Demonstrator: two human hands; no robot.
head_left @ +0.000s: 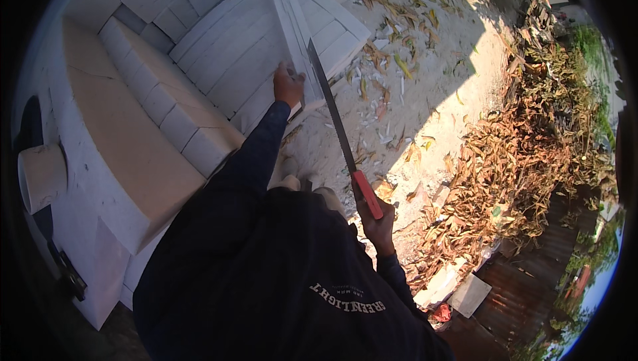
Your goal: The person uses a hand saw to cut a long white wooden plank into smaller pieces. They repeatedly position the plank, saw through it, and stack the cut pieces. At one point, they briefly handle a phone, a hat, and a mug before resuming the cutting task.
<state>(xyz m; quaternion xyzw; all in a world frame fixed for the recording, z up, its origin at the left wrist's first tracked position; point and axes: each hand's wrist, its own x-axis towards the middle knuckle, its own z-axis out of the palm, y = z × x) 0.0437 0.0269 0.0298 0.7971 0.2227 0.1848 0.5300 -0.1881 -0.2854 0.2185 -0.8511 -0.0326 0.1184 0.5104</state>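
In my right hand (377, 223) is a hand saw (332, 103) with a red handle, my fingers wrapped round the grip. Its long dark blade points up and away, the tip lying beside the right edge of a long pale strip (292, 25). My left hand (289, 85) is at the near end of that strip, on its left side, with the fingers curled against it. The strip lies lengthwise across a stack of white blocks (229, 42). I cannot make out whether the blade touches it.
White block walls (126, 128) stand on my left, with a pale pipe end (43, 174) poking out. Sandy ground (399, 89) on the right is scattered with leaves and white scraps. Beyond lie a heap of dry leaves (525, 142) and rusty corrugated sheets (531, 268).
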